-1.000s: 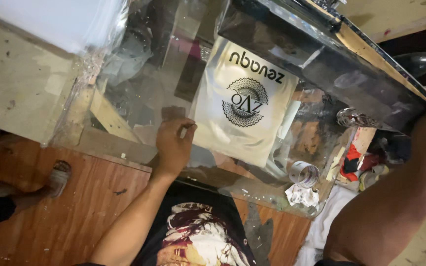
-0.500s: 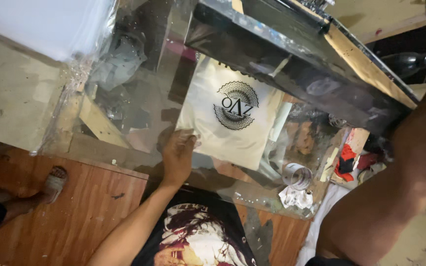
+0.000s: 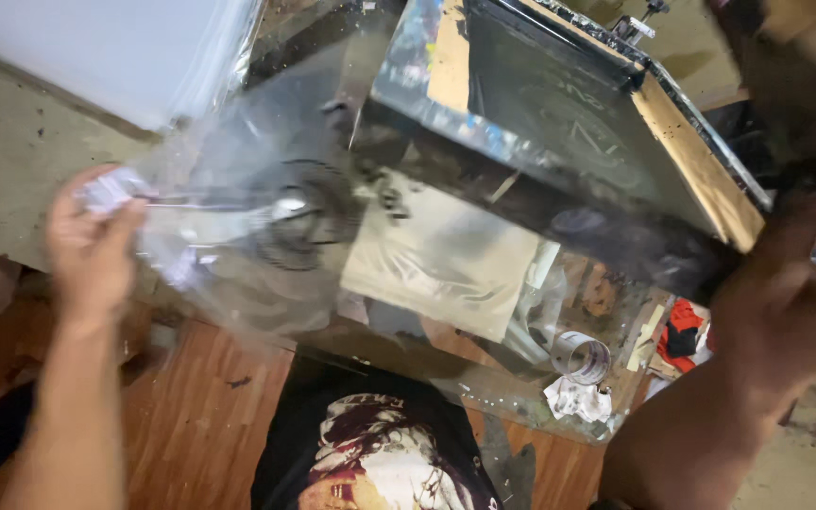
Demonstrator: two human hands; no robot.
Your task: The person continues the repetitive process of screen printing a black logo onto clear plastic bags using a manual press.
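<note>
A thin, clear plastic sheet (image 3: 238, 246), judged light, limp and slippery, is pinched at its corner by the closed left hand (image 3: 92, 250), left of the raised black-framed printing screen (image 3: 559, 142), whose edge is gripped by the right hand (image 3: 786, 302).

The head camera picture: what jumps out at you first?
First, the big dark hinged frame tilted up across the top right, with the right hand gripping its edge. Next, the left hand at the left pinches a clear printed plastic bag, stretched out sideways. A cream sheet lies beneath the frame.
</note>
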